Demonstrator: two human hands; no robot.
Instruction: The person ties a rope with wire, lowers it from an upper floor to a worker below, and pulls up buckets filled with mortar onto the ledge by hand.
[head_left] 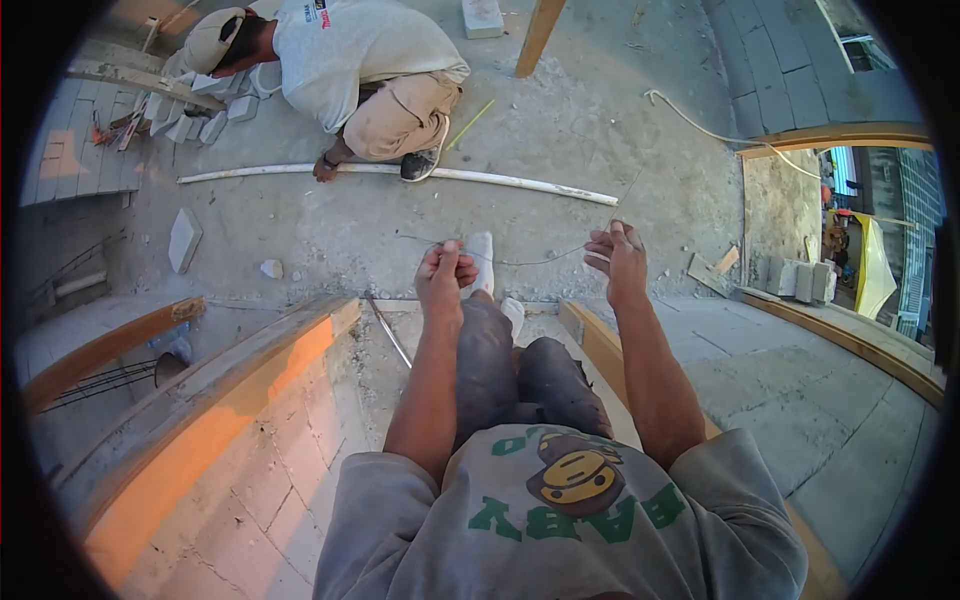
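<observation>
A thin wire (530, 263) sags between my two hands above the concrete floor. My left hand (443, 272) pinches it near one end, and a short tip sticks out to the left. My right hand (617, 255) grips the other side between thumb and fingers, with a thin end rising up past the fingertips. Beyond my hands a long white pipe (520, 184) lies across the floor. A crouching person (365, 70) in a light shirt and cap has a hand on that pipe.
Wooden frames edge the block walls on my left (220, 400) and right (840, 345). Broken white blocks (185, 240) lie at the left, more are piled behind the person. A wooden post (540, 38) stands ahead. A pale hose (715, 133) runs toward the opening at the right.
</observation>
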